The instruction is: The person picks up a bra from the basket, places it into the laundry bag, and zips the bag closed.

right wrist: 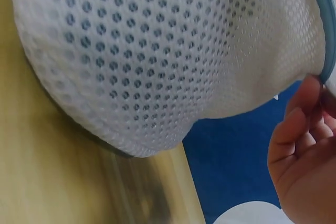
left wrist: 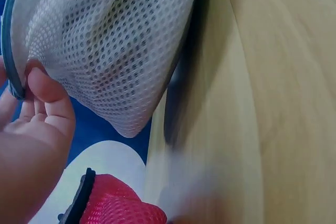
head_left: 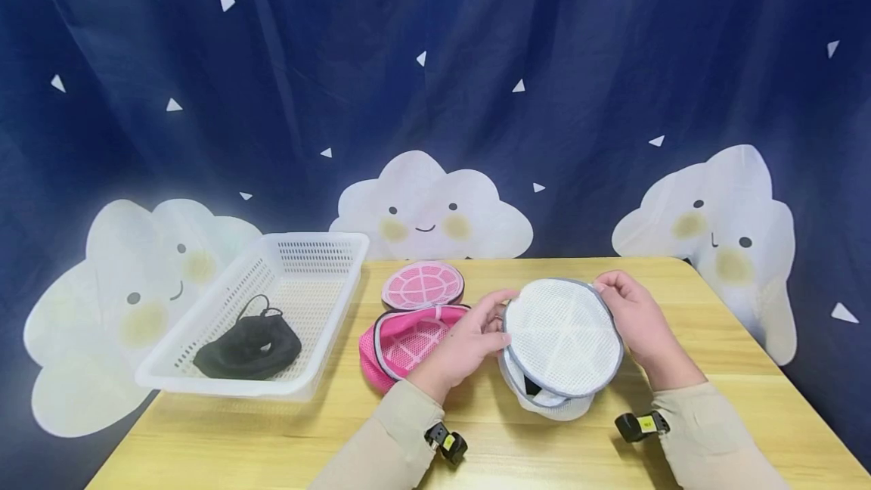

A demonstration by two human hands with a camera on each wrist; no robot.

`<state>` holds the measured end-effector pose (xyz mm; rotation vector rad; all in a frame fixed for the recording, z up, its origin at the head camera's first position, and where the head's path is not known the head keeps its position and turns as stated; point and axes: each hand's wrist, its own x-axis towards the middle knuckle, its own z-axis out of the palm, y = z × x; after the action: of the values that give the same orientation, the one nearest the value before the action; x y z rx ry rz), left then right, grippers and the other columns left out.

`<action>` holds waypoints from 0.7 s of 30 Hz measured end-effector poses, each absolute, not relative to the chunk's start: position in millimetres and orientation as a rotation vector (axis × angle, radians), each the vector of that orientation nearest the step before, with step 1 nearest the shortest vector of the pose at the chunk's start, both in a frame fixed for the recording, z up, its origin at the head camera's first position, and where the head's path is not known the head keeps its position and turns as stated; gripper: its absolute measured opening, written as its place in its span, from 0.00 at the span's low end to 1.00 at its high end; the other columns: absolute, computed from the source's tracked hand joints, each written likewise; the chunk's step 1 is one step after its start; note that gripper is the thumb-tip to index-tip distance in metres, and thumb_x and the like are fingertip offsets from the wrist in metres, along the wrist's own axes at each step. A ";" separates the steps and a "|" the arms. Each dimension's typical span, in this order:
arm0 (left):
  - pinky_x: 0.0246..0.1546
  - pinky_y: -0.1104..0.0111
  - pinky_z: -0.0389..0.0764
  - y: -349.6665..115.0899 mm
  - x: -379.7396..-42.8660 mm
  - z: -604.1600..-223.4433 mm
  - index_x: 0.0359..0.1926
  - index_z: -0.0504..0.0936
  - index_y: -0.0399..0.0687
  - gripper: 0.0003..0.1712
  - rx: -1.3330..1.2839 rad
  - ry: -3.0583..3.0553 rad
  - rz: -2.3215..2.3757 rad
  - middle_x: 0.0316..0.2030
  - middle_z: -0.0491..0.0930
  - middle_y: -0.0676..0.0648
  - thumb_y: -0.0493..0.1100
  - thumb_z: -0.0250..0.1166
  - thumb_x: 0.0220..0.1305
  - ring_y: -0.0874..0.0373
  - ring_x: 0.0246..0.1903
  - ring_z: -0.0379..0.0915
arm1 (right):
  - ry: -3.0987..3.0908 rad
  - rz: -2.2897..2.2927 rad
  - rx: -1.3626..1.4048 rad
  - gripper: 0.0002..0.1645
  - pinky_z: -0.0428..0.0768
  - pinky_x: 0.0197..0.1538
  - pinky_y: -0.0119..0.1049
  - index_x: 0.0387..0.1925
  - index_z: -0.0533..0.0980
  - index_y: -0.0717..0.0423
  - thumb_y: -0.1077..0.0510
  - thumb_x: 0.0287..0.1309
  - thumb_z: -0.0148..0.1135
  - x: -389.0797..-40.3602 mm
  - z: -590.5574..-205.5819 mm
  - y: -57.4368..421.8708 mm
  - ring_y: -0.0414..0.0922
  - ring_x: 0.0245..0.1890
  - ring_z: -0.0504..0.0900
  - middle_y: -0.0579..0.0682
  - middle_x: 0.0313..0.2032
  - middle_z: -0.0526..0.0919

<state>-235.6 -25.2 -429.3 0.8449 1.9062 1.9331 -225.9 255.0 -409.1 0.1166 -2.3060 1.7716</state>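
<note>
A round white mesh laundry bag [head_left: 565, 335] with grey-blue trim is on the wooden table, its flat round lid tilted toward me. At the front a gap shows between lid and body, with something black inside. My left hand [head_left: 469, 346] pinches the trim at the left side of the bag. Thumb and fingers of my right hand [head_left: 636, 316] pinch the trim at the upper right. In both wrist views the holed mesh side [left wrist: 121, 51] bulges down to the table, and the fingertips [right wrist: 310, 95] are right at the trim.
Left of the white bag sits an open pink mesh laundry bag [head_left: 381, 354], its round lid [head_left: 423, 284] folded back behind it. A white plastic basket [head_left: 350, 278] farther left holds a black cloth item [head_left: 252, 346] with a thin cord. A dark blue curtain [head_left: 469, 119] hangs behind the table [head_left: 721, 399].
</note>
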 end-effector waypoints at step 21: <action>0.37 0.60 0.81 -17.7 -235.4 -431.5 0.72 0.67 0.55 0.31 0.645 1.934 2.035 0.56 0.80 0.48 0.34 0.57 0.71 0.57 0.40 0.79 | -2.237 1.977 0.242 0.13 0.76 0.35 0.31 0.42 0.70 0.64 0.57 0.79 0.46 -228.0 -413.5 256.9 0.39 0.32 0.76 0.43 0.32 0.78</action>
<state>-235.4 -17.7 -431.5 0.6452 1.9344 2.0345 -228.0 256.9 -413.5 0.2416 -2.2374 1.9767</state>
